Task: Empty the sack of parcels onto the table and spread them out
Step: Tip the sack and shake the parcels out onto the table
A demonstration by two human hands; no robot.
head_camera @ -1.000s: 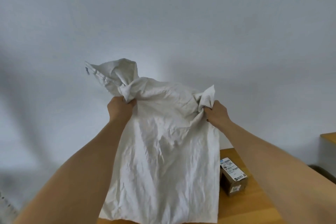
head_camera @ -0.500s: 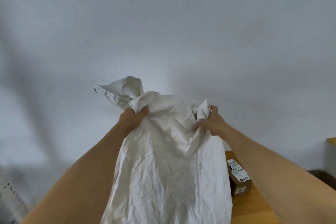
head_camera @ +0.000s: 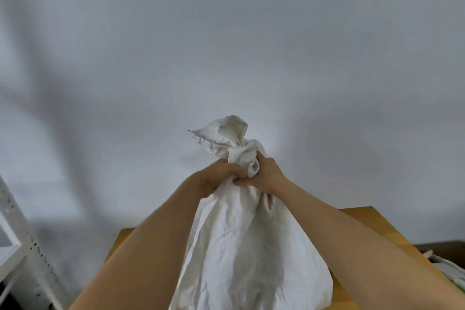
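While a pale grey wall [head_camera: 226, 45] fills most of the view, the wooden table [head_camera: 357, 224] lies below it, and the white sack [head_camera: 241, 246] hangs over the table with its wrinkled body falling down between the two forearms. Both hands are close together at the top of the sack: the left hand [head_camera: 214, 178] grips the gathered cloth from the left and the right hand [head_camera: 266, 175] grips it from the right, their fingers curled tight around the bunched neck, above which a loose tuft of cloth stands up. At the left edge a white metal rack [head_camera: 27, 249] with small holes is visible.
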